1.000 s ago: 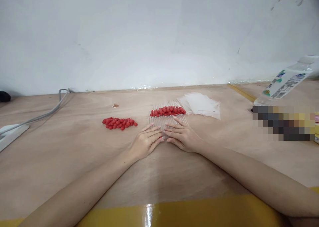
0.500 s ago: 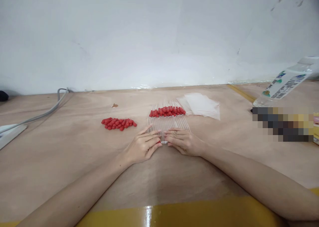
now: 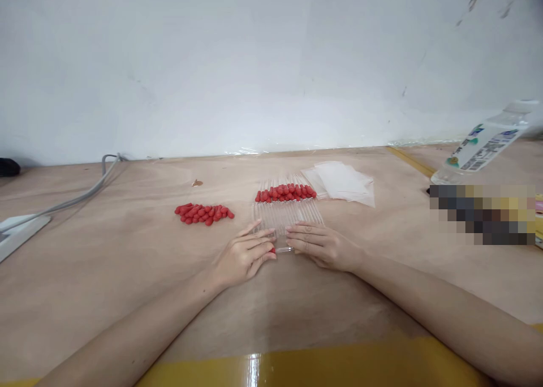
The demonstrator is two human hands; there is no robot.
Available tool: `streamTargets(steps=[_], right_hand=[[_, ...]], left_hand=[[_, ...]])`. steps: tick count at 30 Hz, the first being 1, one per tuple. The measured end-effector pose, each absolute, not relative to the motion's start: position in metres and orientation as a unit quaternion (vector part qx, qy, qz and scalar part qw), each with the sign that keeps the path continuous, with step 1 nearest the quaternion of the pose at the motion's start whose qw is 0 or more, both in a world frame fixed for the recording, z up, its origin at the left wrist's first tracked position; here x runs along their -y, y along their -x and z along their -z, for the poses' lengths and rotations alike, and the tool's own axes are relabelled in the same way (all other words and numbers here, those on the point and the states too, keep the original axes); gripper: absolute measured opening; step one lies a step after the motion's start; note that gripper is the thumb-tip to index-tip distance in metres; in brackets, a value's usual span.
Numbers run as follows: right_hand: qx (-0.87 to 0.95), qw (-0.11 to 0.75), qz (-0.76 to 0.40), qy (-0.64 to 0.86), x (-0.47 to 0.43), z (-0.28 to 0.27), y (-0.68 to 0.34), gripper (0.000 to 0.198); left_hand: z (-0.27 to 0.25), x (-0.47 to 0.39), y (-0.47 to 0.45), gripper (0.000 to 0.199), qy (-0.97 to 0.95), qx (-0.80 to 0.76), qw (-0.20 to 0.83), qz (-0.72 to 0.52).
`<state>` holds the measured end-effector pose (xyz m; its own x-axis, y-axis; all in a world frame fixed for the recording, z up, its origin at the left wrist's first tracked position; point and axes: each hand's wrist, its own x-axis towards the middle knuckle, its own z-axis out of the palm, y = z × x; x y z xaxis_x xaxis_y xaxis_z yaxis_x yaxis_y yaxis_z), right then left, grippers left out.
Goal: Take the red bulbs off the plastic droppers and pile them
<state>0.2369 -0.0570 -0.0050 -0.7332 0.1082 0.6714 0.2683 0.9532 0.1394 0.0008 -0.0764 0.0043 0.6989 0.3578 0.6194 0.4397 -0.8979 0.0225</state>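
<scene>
Between the thumb and fingers of my left hand [image 3: 244, 256] is a red rubber bulb [image 3: 272, 250], mostly hidden by the fingertips. A thin clear dropper tube [image 3: 285, 250] runs sideways from it to my right hand [image 3: 326, 246], whose fingers close on its other end. How far the tube sits inside the bulb, I cannot tell. Just beyond both hands lies a row of clear dropper tubes [image 3: 292, 213] side by side, with red bulbs [image 3: 286, 193] across their middle. Left of it is a loose pile of red bulbs [image 3: 203, 213].
Clear plastic bags [image 3: 343, 181] lie right of the row. A labelled bottle [image 3: 487, 143] leans at the far right, near a blurred-out patch. A grey cable [image 3: 85, 197] and a white object [image 3: 25, 234] are at the left. The wall stands behind the table.
My hands have moved slightly apart and nearer to me, so more of the clear tube shows between them. The view has shifted a little.
</scene>
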Motion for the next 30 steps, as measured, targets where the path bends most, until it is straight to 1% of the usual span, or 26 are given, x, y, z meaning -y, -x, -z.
streamTargets(steps=[3,5,7,9,12,14,17,19,21,23,26,30], right_hand=[[0.921,0.356,0.100,0.123,0.054,0.005,-0.242,0.025],[0.908,0.370,0.091,0.174,0.050,0.004,-0.244,0.025],[0.884,0.384,0.090,0.250,0.045,0.003,-0.243,0.025],[0.864,0.376,0.101,0.320,0.041,0.002,-0.238,0.026],[0.850,0.358,0.119,0.368,0.037,0.001,-0.226,0.028],[0.837,0.375,0.121,0.380,0.035,0.002,-0.221,0.024],[0.824,0.396,0.122,0.387,0.031,0.006,-0.219,0.017],[0.821,0.392,0.133,0.392,0.029,0.008,-0.219,0.015],[0.820,0.387,0.148,0.394,0.028,0.009,-0.219,0.015],[0.823,0.382,0.157,0.390,0.028,0.009,-0.219,0.014],[0.831,0.375,0.158,0.380,0.030,0.010,-0.219,0.013],[0.838,0.365,0.153,0.375,0.032,0.011,-0.219,0.019]], left_hand=[[-0.004,0.076,0.005,0.013,0.914,0.229,0.063,0.329],[-0.005,0.073,0.012,0.012,0.896,0.269,0.067,0.348],[-0.011,0.065,0.021,0.012,0.862,0.333,0.087,0.374],[-0.020,0.055,0.031,0.014,0.821,0.406,0.110,0.385],[-0.042,0.039,0.052,0.022,0.762,0.523,0.117,0.364],[-0.058,0.030,0.070,0.026,0.718,0.597,0.110,0.340],[-0.075,0.022,0.096,0.029,0.672,0.687,0.029,0.274],[-0.081,0.019,0.110,0.031,0.643,0.719,-0.026,0.263],[-0.080,0.017,0.120,0.038,0.622,0.730,-0.072,0.274],[-0.076,0.014,0.128,0.051,0.614,0.727,-0.110,0.286],[-0.069,0.010,0.134,0.063,0.621,0.720,-0.140,0.276],[-0.064,0.008,0.137,0.058,0.627,0.729,-0.156,0.226]])
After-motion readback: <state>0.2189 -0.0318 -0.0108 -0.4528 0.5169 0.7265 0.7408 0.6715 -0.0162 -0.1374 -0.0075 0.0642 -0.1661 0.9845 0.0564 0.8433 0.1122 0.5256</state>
